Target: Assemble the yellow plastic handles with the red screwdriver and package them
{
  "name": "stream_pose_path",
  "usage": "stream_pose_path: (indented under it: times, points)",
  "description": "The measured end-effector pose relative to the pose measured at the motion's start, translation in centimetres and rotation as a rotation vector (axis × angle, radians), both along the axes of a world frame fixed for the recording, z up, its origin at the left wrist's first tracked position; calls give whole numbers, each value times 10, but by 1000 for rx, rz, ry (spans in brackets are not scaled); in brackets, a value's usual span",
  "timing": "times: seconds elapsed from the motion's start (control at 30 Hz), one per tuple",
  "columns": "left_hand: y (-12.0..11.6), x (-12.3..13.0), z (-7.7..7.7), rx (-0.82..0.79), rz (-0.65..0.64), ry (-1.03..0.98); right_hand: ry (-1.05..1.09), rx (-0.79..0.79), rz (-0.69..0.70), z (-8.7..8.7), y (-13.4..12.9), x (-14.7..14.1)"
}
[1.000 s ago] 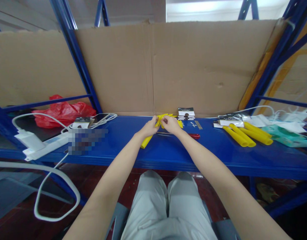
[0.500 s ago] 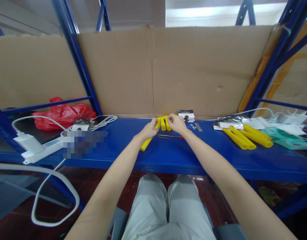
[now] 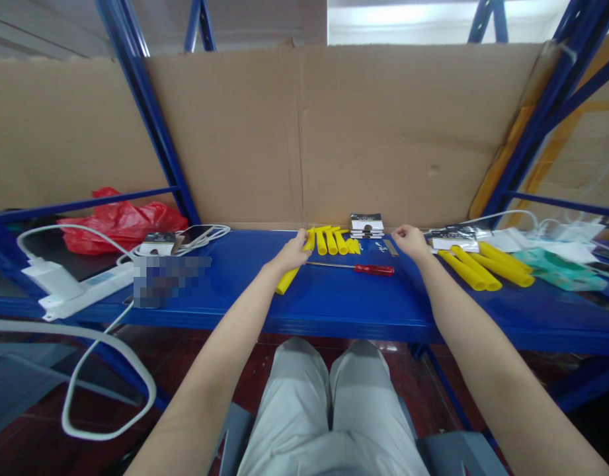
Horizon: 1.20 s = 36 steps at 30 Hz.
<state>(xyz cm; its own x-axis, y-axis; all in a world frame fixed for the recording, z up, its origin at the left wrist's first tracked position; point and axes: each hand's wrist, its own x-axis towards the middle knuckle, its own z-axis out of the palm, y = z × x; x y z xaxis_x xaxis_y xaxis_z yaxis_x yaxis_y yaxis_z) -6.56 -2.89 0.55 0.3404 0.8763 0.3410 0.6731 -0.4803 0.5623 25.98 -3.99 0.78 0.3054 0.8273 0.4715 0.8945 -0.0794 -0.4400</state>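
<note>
On the blue metal bench (image 3: 344, 304), left of centre, the left hand (image 3: 292, 254) is closed round a yellow plastic tube (image 3: 286, 281) slanting near-left. The right hand (image 3: 411, 242), farther right, is curled; whether it holds anything cannot be told. Between them lies a red-handled screwdriver (image 3: 371, 270), near a flat grey strip (image 3: 391, 248).

Bare left arm (image 3: 227, 337) and bare right arm (image 3: 465, 337) stretch forward. Bare left hand (image 3: 293, 254) curled in a grip; bare right hand (image 3: 411, 242) well apart, loosely curled.
</note>
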Motion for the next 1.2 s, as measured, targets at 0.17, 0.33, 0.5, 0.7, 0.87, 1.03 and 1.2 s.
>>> stream_pose_path:
  times: [0.17,0.33,0.5,0.7,0.87,1.03,1.2]
  points:
    - [0,0,0,-9,-17,-14,-155,-212,34,-11,3,-11]
    - [2,0,-1,-3,-26,-39,-314,-272,-19,-16,0,-15]
    - [3,0,-2,-10,-23,-14,-356,-279,-33,-17,-2,-14]
    - [0,1,-1,-16,-12,2,-369,-261,-27,-20,1,-14]
    - [-3,1,0,-21,-10,14,-343,-291,-25,-18,2,-17]
    - [0,0,-1,-11,-26,-19,-326,-286,-27,-18,4,-17]
    - [4,-1,-3,-9,-40,-20,-310,-251,-28,-21,8,-13]
